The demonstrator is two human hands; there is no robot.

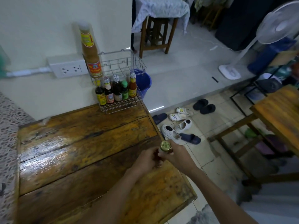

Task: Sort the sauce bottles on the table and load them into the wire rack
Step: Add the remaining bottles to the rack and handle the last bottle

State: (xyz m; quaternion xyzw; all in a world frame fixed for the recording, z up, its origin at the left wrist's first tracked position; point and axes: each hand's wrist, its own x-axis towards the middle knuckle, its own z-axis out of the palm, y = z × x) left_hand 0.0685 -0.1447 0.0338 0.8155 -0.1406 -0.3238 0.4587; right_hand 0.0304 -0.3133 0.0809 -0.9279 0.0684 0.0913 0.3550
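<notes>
Both hands grip one bottle [165, 147] w/ gold cap, lower center-right at counter [72, 151] edge: left hand [145, 159] wraps its body, right hand [175, 155] pinches near the neck. Wire rack [119, 88] upper center holds five small bottles [116, 91] plus a tall bottle [90, 50].

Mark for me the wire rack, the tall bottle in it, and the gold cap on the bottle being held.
wire rack [119, 109], head view, front lower wires.
tall bottle [91, 55], head view, mid body above the label.
gold cap [165, 145], head view, cap top.
</notes>
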